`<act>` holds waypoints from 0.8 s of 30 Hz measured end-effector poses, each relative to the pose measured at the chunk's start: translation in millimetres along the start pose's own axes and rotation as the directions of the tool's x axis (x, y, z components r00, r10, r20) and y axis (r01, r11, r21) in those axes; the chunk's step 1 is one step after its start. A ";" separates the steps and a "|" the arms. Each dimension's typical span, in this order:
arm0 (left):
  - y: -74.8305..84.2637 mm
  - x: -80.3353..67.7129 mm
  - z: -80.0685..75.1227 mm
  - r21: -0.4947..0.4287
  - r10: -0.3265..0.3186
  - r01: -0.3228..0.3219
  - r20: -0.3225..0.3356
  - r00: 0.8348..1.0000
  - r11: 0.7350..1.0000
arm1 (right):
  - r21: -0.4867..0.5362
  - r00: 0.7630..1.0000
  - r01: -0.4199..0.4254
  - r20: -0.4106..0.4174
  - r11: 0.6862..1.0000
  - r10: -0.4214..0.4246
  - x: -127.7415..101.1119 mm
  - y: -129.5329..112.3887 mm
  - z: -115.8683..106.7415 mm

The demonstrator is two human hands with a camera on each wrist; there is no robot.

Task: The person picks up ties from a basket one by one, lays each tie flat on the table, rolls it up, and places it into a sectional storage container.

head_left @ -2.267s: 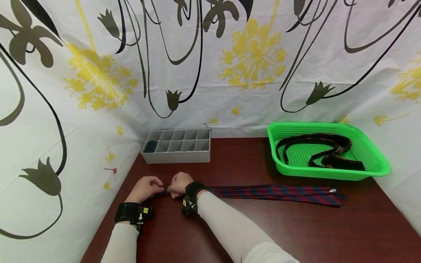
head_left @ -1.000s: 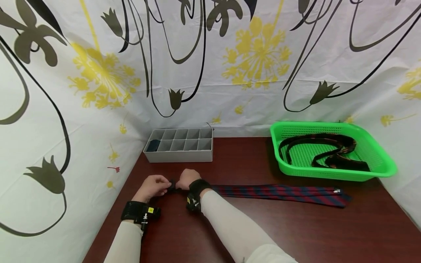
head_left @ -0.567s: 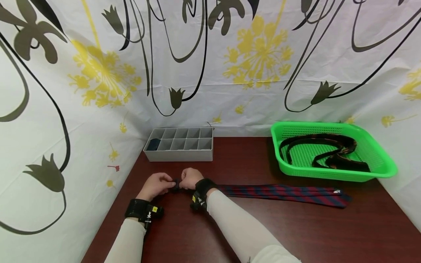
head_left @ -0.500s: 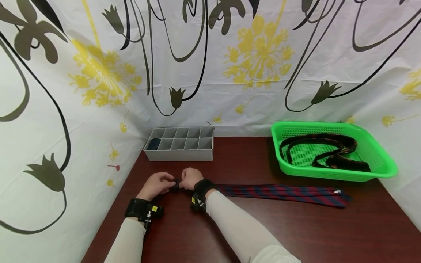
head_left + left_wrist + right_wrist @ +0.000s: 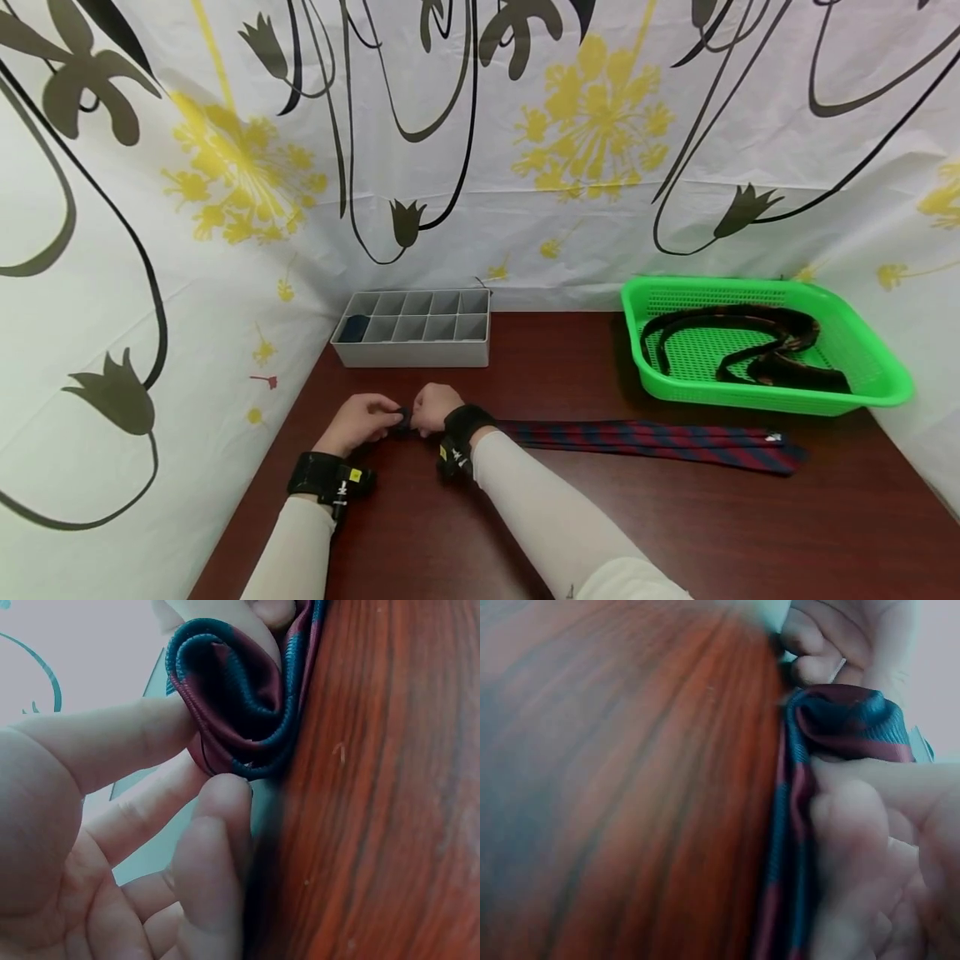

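Observation:
A red-and-blue striped tie (image 5: 645, 439) lies stretched along the dark wood table (image 5: 600, 533). Its left end is wound into a small roll (image 5: 240, 705), also seen as the roll (image 5: 847, 724) in the right wrist view. My left hand (image 5: 362, 422) pinches the roll between thumb and fingers (image 5: 217, 825). My right hand (image 5: 435, 407) holds the roll from the other side, fingers (image 5: 855, 825) pressed on the cloth. Both hands meet at the roll (image 5: 403, 417) near the table's left side.
A grey divided organizer box (image 5: 412, 327) stands behind the hands, with a dark item in its left compartment. A green plastic basket (image 5: 870, 367) at the right rear holds a dark, brown-patterned tie (image 5: 750, 346). Flower-patterned curtains wall in the table on three sides.
Both hands have shifted slightly to the right along the tie, staying together on its rolled end. The tie's unrolled length has grown a little shorter at the left.

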State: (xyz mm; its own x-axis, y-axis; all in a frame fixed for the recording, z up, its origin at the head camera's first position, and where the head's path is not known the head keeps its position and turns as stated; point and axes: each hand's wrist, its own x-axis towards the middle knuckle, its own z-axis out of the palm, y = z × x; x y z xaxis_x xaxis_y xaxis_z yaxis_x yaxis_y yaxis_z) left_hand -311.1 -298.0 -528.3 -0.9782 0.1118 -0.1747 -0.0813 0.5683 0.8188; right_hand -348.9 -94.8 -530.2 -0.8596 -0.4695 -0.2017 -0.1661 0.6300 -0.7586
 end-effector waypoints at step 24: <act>11.3 1.0 13.3 0.188 -0.048 0.065 -0.095 0.994 0.980 | 0.002 0.994 -0.061 -0.095 0.998 0.061 -26.4 5.3 -14.6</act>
State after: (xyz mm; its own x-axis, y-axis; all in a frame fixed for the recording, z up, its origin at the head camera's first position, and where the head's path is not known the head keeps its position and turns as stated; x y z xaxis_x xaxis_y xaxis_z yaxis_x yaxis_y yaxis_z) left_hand -310.4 -280.6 -526.5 -0.9870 0.0067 -0.1607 -0.1072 0.7178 0.6880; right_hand -334.2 -70.1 -519.9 -0.9100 -0.3696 -0.1876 -0.1125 0.6560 -0.7463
